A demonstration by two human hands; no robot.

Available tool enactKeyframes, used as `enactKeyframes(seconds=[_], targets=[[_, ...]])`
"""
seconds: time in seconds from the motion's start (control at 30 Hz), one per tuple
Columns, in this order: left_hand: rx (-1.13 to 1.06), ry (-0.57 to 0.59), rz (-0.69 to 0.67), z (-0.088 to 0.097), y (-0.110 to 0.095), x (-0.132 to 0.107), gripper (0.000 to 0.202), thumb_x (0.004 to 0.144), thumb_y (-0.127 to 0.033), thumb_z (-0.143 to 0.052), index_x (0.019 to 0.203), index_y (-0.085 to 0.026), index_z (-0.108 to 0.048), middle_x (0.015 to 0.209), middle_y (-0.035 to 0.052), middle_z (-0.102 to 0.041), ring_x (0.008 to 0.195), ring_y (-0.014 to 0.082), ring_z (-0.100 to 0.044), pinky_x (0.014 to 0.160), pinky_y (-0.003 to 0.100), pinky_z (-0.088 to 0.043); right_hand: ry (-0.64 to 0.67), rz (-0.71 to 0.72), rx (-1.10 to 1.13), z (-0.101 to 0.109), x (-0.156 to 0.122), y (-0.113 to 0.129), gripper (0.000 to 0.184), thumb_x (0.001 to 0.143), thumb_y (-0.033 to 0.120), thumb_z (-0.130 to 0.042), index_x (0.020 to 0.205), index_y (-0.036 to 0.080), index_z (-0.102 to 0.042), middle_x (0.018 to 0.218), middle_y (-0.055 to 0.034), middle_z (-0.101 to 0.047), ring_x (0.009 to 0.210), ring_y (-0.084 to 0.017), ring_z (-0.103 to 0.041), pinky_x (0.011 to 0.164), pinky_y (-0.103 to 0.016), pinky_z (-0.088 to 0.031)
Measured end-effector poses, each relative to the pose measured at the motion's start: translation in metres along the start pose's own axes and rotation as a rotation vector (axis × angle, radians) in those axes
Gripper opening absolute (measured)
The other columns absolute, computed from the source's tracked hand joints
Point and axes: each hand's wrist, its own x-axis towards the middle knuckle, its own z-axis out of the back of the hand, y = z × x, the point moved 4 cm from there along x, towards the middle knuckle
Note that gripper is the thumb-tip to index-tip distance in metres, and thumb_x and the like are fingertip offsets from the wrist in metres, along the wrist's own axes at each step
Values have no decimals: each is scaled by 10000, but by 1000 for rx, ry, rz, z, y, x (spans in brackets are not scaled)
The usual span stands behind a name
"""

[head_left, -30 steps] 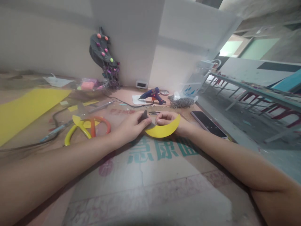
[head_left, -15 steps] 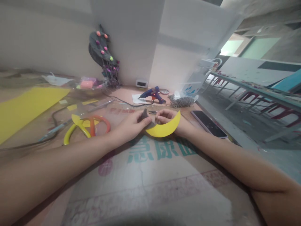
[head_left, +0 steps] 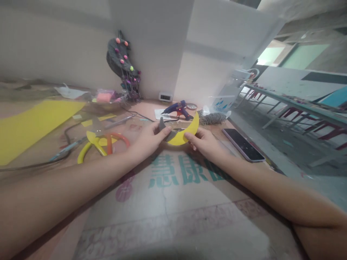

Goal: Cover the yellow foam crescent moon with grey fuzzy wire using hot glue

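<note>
Between my hands, a yellow crescent moon cutout (head_left: 181, 138) is held above the work surface, its left end covered in grey yarn or felt (head_left: 170, 135). My left hand (head_left: 155, 136) pinches the grey end between thumb and fingers. On the yellow part, to the right, rests the thumb of my right hand (head_left: 204, 141), with its fingers behind the crescent. Just beyond the hands, a blue glue gun (head_left: 177, 108) with a lit red light lies on a white pad. Left of my left hand are scissors with yellow handles (head_left: 86, 151) and orange-handled scissors or pliers (head_left: 119, 138).
A yellow sheet (head_left: 38, 126) covers the left side. A phone (head_left: 244, 145) lies at the right, near the table edge. Grey yarn (head_left: 213, 118) sits behind it. A decorated grey moon (head_left: 119, 57) leans on the wall beside a small digital clock (head_left: 165, 96).
My right hand has shifted from behind the crescent to a pinch on its yellow part. The crescent has tilted, its right tip now higher and further left.
</note>
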Motion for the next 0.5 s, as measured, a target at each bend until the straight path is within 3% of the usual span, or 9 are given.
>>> enactKeyframes(seconds=[0.07,0.17,0.37,0.43,0.5], targets=[[-55,6,-14,-2,-1,-1,377,890,-405,-563,1184,-168,-561,1105,82,-679,979,199,-635,847,324,-507,-4,-41,93,2,3,-5,358,750,526,-713,780,186,-607,521,52,-489,396,-68,-380,367,-212,-270],[-97,21,-74,-6,-3,-3,623,857,-304,-620,1412,-218,-351,1057,70,-660,922,177,-639,822,319,-519,-56,-78,278,9,9,-11,347,724,495,-742,769,184,-597,527,52,-493,394,-62,-368,360,-210,-242],[7,56,-163,-7,-5,-7,794,847,-225,-624,1512,-291,-196,994,44,-619,901,176,-626,809,313,-520,-102,-91,359,13,13,-12,373,682,490,-770,755,176,-584,563,45,-513,417,-52,-367,373,-202,-254],[69,59,-185,-7,-7,-8,793,851,-223,-619,1518,-302,-196,992,40,-618,877,170,-621,804,313,-518,-92,-88,362,12,13,-12,367,695,493,-763,763,176,-592,564,42,-517,417,-54,-368,376,-204,-259],[151,72,-204,-7,-10,-10,690,859,-246,-615,1478,-287,-312,1007,46,-624,881,173,-614,809,315,-513,-78,-83,358,11,12,-13,359,710,499,-754,777,182,-600,560,42,-514,415,-58,-366,375,-207,-263]])
